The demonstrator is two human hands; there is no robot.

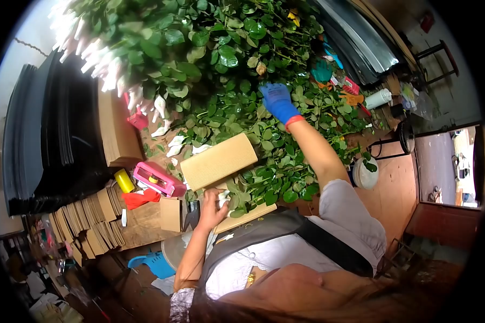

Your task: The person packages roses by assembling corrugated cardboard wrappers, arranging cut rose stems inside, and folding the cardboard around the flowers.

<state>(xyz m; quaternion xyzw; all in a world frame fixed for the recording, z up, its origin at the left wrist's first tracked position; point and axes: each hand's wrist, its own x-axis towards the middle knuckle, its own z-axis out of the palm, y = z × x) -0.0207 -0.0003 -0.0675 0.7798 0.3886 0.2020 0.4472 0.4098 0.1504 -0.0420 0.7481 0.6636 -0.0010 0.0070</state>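
My bare left hand (214,211) is closed around a white-wrapped rosebud (222,202) beside leafy stems. Directly above that hand, a piece of corrugated cardboard (219,161) lies over the work surface at a slant. A second corrugated strip (248,217) is against my apron. My right hand (277,99), in a blue glove with a red cuff, reaches far forward into the rose stems (226,116). Its fingers look curled among the leaves, and what they grip is hidden. White-covered buds (160,107) hang at the left end of the large rose pile (199,48).
A pink tape dispenser (159,180), a yellow roll (124,181) and a red cloth (140,199) lie left of the cardboard. Stacked cardboard pieces (86,220) line the left edge. Dark sheets (43,140) stand behind them. Gloves and a white roll (378,99) lie at right.
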